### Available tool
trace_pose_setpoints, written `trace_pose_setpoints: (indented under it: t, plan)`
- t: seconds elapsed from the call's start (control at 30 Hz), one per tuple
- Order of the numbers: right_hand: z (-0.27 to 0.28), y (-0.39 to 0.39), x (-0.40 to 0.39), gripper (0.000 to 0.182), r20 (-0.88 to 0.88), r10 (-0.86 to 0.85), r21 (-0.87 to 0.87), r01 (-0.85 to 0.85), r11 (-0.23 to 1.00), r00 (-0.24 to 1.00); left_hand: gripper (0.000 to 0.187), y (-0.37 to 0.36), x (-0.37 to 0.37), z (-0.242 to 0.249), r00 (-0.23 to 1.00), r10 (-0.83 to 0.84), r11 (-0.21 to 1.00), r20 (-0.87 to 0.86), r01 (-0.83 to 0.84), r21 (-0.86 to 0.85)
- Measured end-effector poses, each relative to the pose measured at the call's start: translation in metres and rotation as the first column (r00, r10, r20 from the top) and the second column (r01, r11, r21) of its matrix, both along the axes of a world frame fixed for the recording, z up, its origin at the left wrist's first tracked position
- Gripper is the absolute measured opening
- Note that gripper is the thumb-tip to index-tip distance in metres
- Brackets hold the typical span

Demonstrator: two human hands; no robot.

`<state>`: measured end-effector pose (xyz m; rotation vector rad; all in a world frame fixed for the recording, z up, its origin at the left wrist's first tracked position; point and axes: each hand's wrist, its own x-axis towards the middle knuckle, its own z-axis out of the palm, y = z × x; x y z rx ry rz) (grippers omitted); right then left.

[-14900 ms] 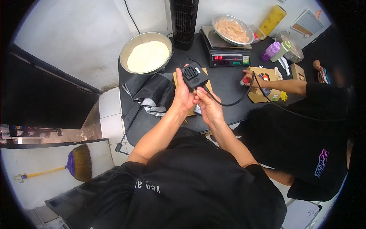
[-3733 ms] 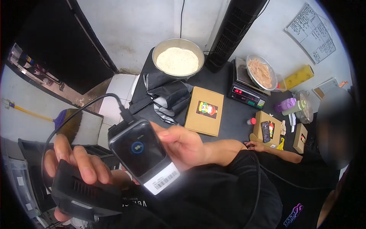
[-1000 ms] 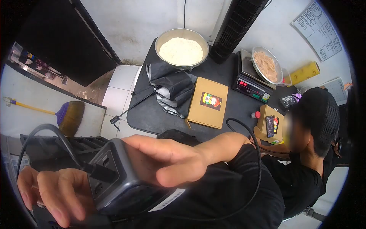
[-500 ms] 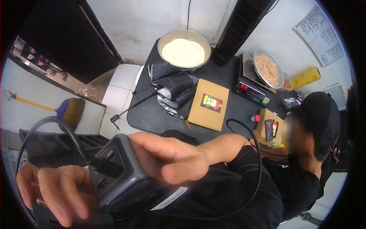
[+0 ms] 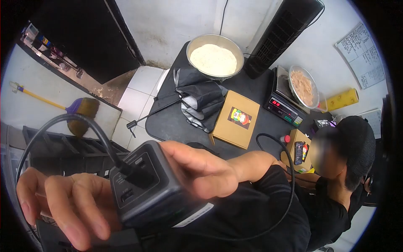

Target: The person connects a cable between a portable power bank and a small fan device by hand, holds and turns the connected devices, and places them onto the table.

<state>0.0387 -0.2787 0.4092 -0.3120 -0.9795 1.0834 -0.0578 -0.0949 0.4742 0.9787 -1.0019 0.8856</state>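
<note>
Close to the camera is a dark grey box with USB ports [image 5: 140, 172], tilted, with a black cable [image 5: 90, 119] plugged into its face. From the right, my right hand [image 5: 205, 168] grips it, with fingers along the top edge and the thumb at the side. My left hand [image 5: 73, 201] is closed around its left side with bent fingers, and the palm is hidden behind the box. Those fingertips hang over a black object [image 5: 84, 237] at the bottom edge, only partly in view. A white label [image 5: 194, 215] shows on the box's lower side.
A dark table [image 5: 168, 126] bears a bowl of white powder [image 5: 242, 56], black folded fabric [image 5: 201, 98], a cardboard box [image 5: 235, 132] and a scale [image 5: 282, 110] under a bowl of pale pieces [image 5: 303, 88]. A person in a black cap [image 5: 357, 147] sits at right. A broom [image 5: 82, 119] is at left.
The view has shifted, so the table and its things appear lower and further right. Both hands still hold the grey box, which sits slightly further right in view.
</note>
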Motion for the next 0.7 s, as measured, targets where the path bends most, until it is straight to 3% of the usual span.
trace_pose_setpoints:
  t: [0.03,0.1,0.23,0.7]
  plan:
    - [0.0,0.001,-0.001,0.063,-0.009,-0.03,0.037,0.03,0.999,1.0,0.053,-0.005,0.004,-0.001,0.999,0.029,0.999,0.034,-0.029,-0.016]
    - [-0.002,0.001,-0.003,0.064,-0.014,-0.054,0.033,0.055,0.998,0.998,0.053,-0.005,0.002,0.0,0.996,0.062,0.998,0.067,-0.06,-0.031]
    - [-0.002,0.002,-0.005,0.064,-0.077,0.001,0.02,0.001,1.0,0.997,0.053,0.004,-0.014,0.004,0.992,0.008,0.999,-0.124,-0.003,0.036]
    - [-0.005,0.008,-0.01,0.064,-0.075,0.006,0.009,-0.006,1.0,0.997,0.058,-0.001,-0.015,0.004,0.971,0.008,0.996,-0.24,0.014,0.091]
